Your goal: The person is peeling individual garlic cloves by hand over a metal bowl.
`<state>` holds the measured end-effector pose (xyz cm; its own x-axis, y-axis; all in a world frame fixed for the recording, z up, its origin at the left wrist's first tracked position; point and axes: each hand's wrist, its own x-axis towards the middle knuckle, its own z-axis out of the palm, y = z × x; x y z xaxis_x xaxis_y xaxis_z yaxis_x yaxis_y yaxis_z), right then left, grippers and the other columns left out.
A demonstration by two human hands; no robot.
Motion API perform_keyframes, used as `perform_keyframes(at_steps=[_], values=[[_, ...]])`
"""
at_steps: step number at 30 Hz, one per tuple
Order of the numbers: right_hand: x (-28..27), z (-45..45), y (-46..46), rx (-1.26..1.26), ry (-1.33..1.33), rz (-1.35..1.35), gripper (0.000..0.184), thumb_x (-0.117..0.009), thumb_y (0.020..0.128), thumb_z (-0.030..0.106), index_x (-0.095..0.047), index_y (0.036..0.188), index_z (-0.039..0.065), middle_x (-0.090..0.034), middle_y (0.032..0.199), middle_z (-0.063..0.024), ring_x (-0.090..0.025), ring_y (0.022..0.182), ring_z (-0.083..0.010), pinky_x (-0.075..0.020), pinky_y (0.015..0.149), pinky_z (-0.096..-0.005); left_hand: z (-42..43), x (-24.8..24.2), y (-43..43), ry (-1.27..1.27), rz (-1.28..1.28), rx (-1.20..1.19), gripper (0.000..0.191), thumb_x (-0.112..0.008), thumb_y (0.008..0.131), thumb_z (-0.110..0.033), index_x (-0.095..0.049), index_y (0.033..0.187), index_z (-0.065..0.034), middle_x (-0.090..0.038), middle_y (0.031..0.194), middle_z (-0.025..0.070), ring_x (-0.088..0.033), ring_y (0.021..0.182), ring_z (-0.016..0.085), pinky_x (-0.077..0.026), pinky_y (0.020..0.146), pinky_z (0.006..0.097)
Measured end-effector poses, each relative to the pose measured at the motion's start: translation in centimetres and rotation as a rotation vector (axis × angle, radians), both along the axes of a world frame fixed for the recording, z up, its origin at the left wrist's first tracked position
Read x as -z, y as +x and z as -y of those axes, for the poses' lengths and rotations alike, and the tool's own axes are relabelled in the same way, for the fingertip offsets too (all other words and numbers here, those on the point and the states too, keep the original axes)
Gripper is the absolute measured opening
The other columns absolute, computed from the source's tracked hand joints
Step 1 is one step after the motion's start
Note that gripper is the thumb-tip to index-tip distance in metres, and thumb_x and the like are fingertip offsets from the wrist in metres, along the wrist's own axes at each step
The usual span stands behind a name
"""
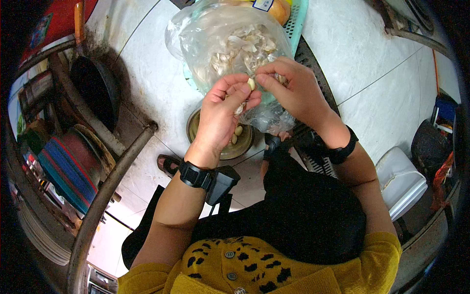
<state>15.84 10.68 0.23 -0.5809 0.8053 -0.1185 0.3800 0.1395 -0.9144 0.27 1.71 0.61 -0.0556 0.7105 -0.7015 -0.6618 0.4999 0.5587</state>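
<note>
Between the thumb and forefinger of my left hand (pixel 224 104) is a pale garlic clove (pixel 251 84). A piece of garlic (pixel 239 109) shows under the curled fingers of the same hand. Close beside it, my right hand (pixel 292 86) has its thumb and forefinger pinched together; whether anything is between those tips is too small to tell. Some garlic (pixel 281 78) is partly visible within the right palm. Beyond both hands lies a clear plastic bag (pixel 198 40) with papery garlic skins (pixel 246 49). Below my left hand, a metal bowl (pixel 191 126) holds several peeled cloves (pixel 236 135).
A turquoise plastic basket (pixel 299 24) stands behind the bag. On the left are a dark wok (pixel 91 92) and a metal rack's tube (pixel 110 183). A white container (pixel 400 180) sits at right. A slotted drain cover (pixel 315 66) crosses the tiled floor (pixel 367 55).
</note>
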Motion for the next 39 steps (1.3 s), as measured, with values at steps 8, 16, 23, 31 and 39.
perform_keyframes(at_steps=[8,16,23,31,39], values=[[0.1,0.3,-0.2,0.006,-0.102,-0.027,0.016,-0.066,0.079,0.017,-0.064,0.081,0.001,-0.063,0.072,-0.0140,-0.064,0.068,-0.0266,-0.0494,0.063,-0.0337,0.0,0.6,0.2,0.077,-0.290,0.132,0.023,-0.063,0.084,0.001,-0.059,0.107,-0.0004,-0.064,0.093,0.0051,-0.062,0.087,0.013,-0.050,0.080,0.0258],[-0.2,0.4,-0.5,0.031,-0.086,0.028,0.015,-0.065,0.077,0.015,-0.062,0.078,0.001,-0.062,0.073,-0.0149,-0.064,0.069,-0.0283,-0.0500,0.063,-0.0341,0.0,0.4,0.4,0.096,-0.389,0.176,0.023,-0.063,0.085,0.000,-0.059,0.107,-0.0004,-0.063,0.091,0.0043,-0.061,0.082,0.012,-0.050,0.077,0.0249],[0.2,0.2,0.0,0.034,-0.061,0.072,0.011,-0.063,0.077,0.013,-0.061,0.078,0.002,-0.062,0.073,-0.0137,-0.063,0.067,-0.0285,-0.0493,0.062,-0.0341,-0.3,0.2,0.1,0.019,-0.062,0.007,0.021,-0.054,0.093,-0.007,-0.057,0.113,-0.0018,-0.065,0.104,0.0102,-0.063,0.088,0.015,-0.052,0.080,0.0283],[1.3,0.1,0.3,0.105,0.120,0.072,0.010,-0.060,0.080,0.010,-0.060,0.085,0.002,-0.062,0.081,-0.0138,-0.061,0.075,-0.0313,-0.0473,0.064,-0.0393,-0.4,-0.4,-0.3,-0.037,0.012,0.029,0.028,-0.051,0.095,-0.011,-0.054,0.122,-0.0043,-0.064,0.111,0.0097,-0.062,0.089,0.013,-0.052,0.082,0.0281],[2.5,-0.6,1.4,0.068,-0.625,-0.168,0.027,-0.057,0.088,0.010,-0.059,0.112,-0.003,-0.063,0.104,-0.0105,-0.063,0.089,-0.0183,-0.0512,0.075,-0.0277,3.3,-0.2,-3.6,-0.173,-0.317,1.056,0.014,-0.061,0.087,-0.006,-0.066,0.100,-0.0015,-0.066,0.101,0.0075,-0.062,0.086,0.014,-0.051,0.077,0.0287]])
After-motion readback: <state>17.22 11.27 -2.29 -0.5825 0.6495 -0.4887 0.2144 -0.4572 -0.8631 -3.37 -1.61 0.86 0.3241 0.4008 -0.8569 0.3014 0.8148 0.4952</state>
